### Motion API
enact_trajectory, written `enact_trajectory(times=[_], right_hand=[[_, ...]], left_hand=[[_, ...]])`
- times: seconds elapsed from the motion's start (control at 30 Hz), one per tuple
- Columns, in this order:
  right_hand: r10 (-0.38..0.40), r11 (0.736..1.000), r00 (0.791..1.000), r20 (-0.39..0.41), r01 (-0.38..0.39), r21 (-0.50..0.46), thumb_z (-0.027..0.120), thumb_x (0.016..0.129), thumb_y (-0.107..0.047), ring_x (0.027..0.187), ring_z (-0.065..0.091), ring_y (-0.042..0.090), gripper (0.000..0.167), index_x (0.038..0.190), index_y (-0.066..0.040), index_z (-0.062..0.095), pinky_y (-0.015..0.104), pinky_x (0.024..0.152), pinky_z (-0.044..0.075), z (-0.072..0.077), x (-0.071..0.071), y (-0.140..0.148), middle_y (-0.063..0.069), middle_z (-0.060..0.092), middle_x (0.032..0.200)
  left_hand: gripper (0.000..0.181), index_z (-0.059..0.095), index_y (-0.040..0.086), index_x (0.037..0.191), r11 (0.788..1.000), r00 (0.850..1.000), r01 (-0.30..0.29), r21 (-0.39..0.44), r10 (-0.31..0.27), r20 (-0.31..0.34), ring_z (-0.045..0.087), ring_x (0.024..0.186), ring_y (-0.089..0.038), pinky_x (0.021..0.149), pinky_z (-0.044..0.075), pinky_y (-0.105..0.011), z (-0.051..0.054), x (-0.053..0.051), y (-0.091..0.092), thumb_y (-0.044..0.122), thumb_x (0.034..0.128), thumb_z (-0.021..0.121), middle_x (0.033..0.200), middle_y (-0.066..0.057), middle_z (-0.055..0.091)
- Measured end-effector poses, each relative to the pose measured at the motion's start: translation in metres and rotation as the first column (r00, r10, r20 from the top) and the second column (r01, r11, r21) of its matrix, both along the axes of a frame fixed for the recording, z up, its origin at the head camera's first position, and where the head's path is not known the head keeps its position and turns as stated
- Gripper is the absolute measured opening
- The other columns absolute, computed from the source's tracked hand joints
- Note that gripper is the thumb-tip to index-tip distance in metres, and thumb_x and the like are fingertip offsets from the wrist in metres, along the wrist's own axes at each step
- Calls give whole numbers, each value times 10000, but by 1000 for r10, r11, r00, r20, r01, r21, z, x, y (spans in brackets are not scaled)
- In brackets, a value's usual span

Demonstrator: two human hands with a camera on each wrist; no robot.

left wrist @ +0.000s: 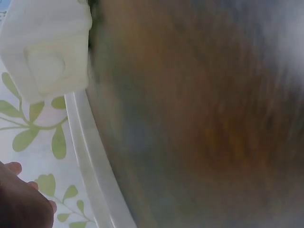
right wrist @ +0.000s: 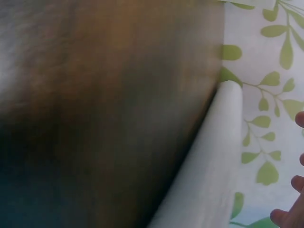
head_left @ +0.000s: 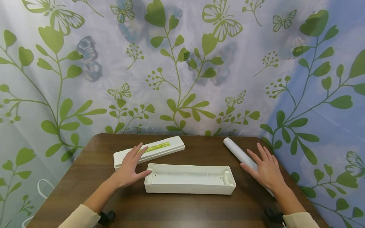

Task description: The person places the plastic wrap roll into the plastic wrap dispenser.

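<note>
A long white open box (head_left: 188, 189) stands at the middle of the brown table, its hollow inside facing up. Behind it on the left lies a white lid (head_left: 174, 144) with a yellow-green label. The left hand (head_left: 128, 169), fingers spread, is over the lid's near left part, its thumb by the box's left end; whether it touches either is unclear. A white roll (head_left: 238, 152) lies slanted at the right. Over its right side the right hand (head_left: 268, 172) is spread with straight fingers. The right wrist view shows the roll (right wrist: 204, 161) beside the fingertips (right wrist: 297, 183).
The wooden table (head_left: 171, 210) ends at a back edge against a curtain (head_left: 182, 79) with green leaves and butterflies. A white cord (head_left: 40, 190) hangs beyond the table's left edge. Dark straps (head_left: 106, 218) sit at both wrists.
</note>
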State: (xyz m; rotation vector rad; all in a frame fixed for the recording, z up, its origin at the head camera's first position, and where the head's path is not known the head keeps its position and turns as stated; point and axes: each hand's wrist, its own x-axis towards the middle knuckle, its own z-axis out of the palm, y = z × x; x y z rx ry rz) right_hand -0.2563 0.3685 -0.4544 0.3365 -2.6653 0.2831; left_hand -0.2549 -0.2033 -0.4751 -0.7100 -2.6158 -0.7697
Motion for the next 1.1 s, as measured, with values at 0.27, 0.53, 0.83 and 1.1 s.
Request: enact_trajectory(times=[0.27, 0.53, 0.83, 1.1], right_hand=[[-3, 1000, 998, -69, 2, -24, 740, 882, -531, 1401, 347, 563, 675, 1429, -168, 586, 788, 962, 321, -17, 5, 10, 242, 323, 1622], [3, 999, 996, -87, -8, -54, 764, 885, -460, 1306, 408, 597, 629, 1410, -150, 612, 801, 856, 375, -24, 8, 18, 274, 380, 1569], [14, 984, 998, 62, -2, -177, 729, 943, -401, 1251, 403, 612, 604, 1429, -76, 580, 756, 904, 347, -17, 13, 28, 335, 408, 1481], [33, 976, 985, 169, 4, -216, 693, 967, -437, 1250, 431, 560, 626, 1448, -59, 558, 732, 911, 383, -13, 13, 36, 315, 432, 1424]], left_hand=[[968, 264, 246, 1627, 993, 992, 54, 106, -65, 105, 225, 1529, -455, 1115, 273, -749, -5, 12, 9, 493, 848, 783, 1683, -161, 235], [968, 269, 217, 1620, 976, 975, 101, 191, -135, 174, 268, 1522, -405, 1132, 306, -706, -4, 16, 11, 462, 850, 802, 1653, -151, 290], [961, 302, 106, 1593, 939, 938, 116, 324, -211, 275, 355, 1478, -414, 1147, 325, -668, -9, 18, 14, 369, 841, 840, 1606, -148, 336], [971, 319, 73, 1575, 922, 924, 124, 367, -242, 295, 392, 1459, -436, 1162, 331, -612, -12, 16, 15, 320, 818, 874, 1575, -200, 378]])
